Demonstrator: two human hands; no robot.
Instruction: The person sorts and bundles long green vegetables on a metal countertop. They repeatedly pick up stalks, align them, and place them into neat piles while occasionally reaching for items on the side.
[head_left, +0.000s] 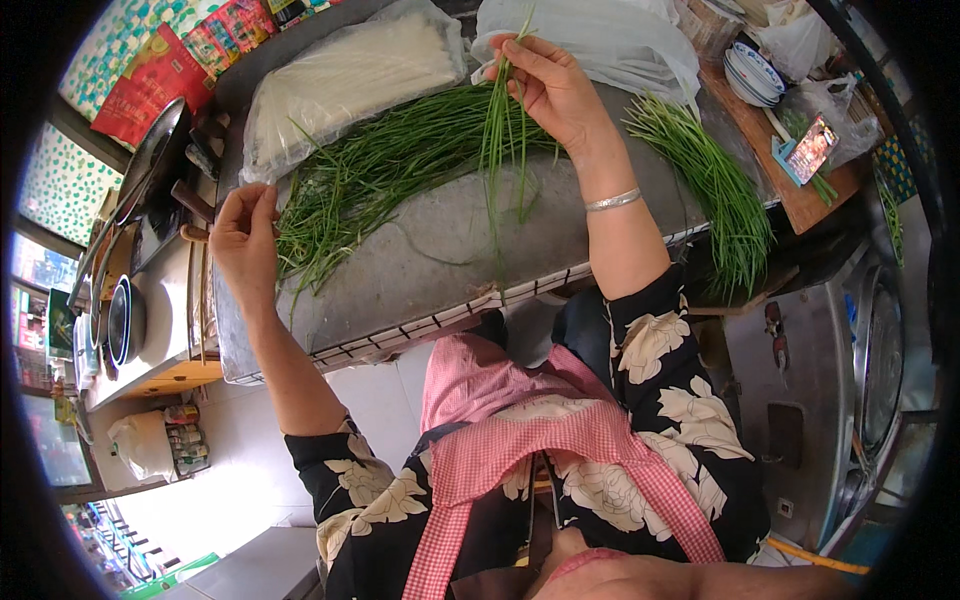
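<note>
My right hand (553, 94) pinches a thin bunch of green chives (495, 139) near its upper end, and the blades hang down over the counter. Beneath it a long heap of loose chives (405, 150) lies across the grey countertop (435, 240). At the heap's left end is my left hand (244, 236), thumb and fingers drawn together beside tangled chive scraps (319, 232). Whether anything is between those fingertips I cannot tell. To the right of my right forearm, a neater bundle of chives (705, 187) rests with its green ends hanging over the counter's front edge.
Behind the heap lies a clear plastic bag of white noodle-like strips (360, 75), beside a white plastic bag (592, 37). A wok (161, 150) stands at left. At right, a wooden board (817, 202) bears stacked bowls (754, 75) and a phone (812, 150) on a stand.
</note>
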